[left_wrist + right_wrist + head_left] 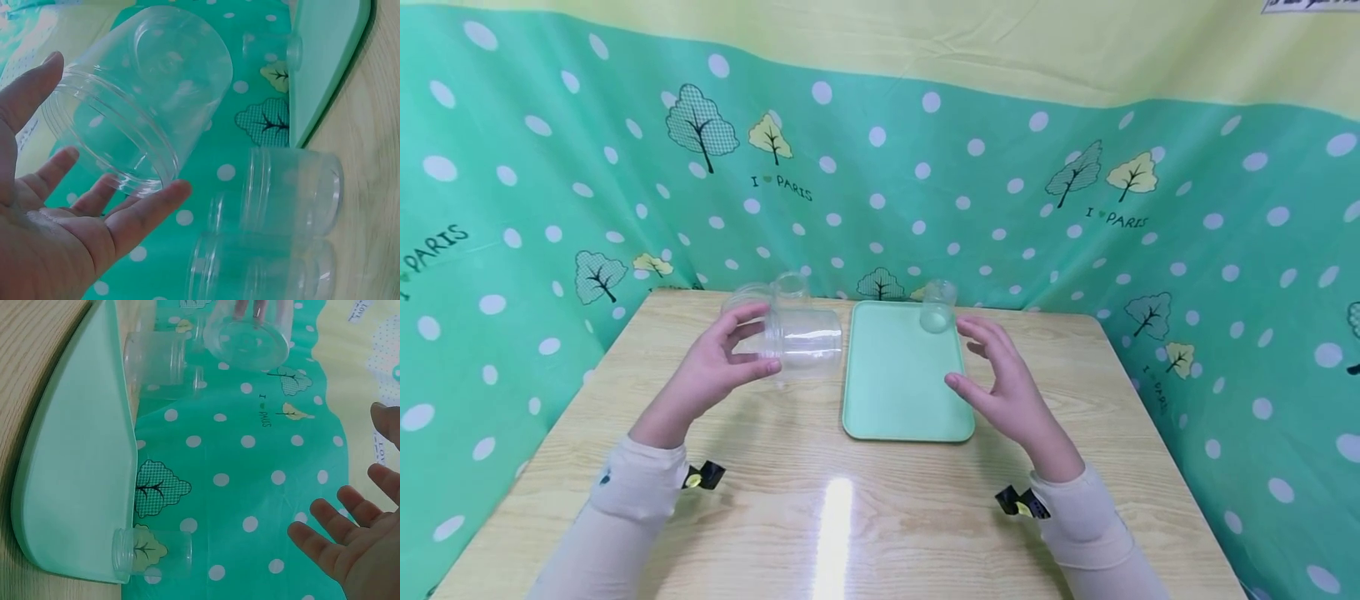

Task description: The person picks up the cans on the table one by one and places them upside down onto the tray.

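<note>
Dotted cloth (940,242) hangs behind the table (925,517); cropped lettering (1313,4) above, perhaps printed.

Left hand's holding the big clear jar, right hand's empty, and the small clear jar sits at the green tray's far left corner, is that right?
Not quite: the head view shows the small clear jar at the far right corner of the green tray, not the far left. The left hand does hold the big clear jar, and the right hand is empty.
</note>
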### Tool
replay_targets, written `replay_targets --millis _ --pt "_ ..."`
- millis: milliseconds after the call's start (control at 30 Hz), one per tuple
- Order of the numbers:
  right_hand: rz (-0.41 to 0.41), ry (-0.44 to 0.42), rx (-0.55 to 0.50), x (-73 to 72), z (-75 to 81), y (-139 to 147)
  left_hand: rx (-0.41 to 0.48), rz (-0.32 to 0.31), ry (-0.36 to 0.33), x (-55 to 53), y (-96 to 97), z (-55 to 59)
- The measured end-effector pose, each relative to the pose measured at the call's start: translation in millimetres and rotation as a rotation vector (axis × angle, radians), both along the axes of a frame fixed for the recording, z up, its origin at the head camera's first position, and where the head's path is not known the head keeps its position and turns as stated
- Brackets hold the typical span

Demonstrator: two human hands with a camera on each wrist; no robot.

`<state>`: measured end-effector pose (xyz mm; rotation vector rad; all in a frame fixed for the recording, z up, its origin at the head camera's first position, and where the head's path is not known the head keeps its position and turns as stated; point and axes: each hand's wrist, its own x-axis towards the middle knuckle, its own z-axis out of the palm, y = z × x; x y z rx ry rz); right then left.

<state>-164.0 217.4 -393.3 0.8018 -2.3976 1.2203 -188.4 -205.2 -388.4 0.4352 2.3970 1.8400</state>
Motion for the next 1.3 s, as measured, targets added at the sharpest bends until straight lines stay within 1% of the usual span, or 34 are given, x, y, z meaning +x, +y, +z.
replay_targets --millis 100,233,500,533,733,767,900,1133,1300 --pt "0.022 -0.001 -0.018 2.5 -0.6 -1.4 0.017 -0.018 -0.007 1.6 4.0 -2.9" --pt "0.047 -0.006 -0.042 4.4 -0.9 -3.0 0.043 -0.04 0.01 3.3 9.3 -5.7" --pt "0.043 -0.039 -0.042 1.3 -4.6 -4.9 0.084 -0.068 0.003 5.5 18.7 -7.9" --pt "0.045 -0.043 -0.042 2.4 -3.0 -6.0 0.088 -0.07 0.006 5.9 19.9 -8.1" --pt "0.075 -0.038 -0.048 18.1 19.9 -16.8 0.121 -0.085 0.009 8.8 27.3 -7.2" --pt "0.079 -0.036 -0.052 19.5 21.7 -17.7 0.125 -0.088 0.008 9.1 28.5 -7.1" --pt "0.091 -0.035 -0.065 19.4 20.2 -19.1 0.14 -0.103 0.001 9.2 32.8 -9.1" --pt "0.136 -0.02 -0.081 18.2 17.2 -22.0 0.17 -0.118 -0.009 11.3 38.3 -10.9" --pt "0.144 -0.019 -0.083 18.1 16.1 -23.5 0.17 -0.123 -0.006 12.9 41.7 -12.5"
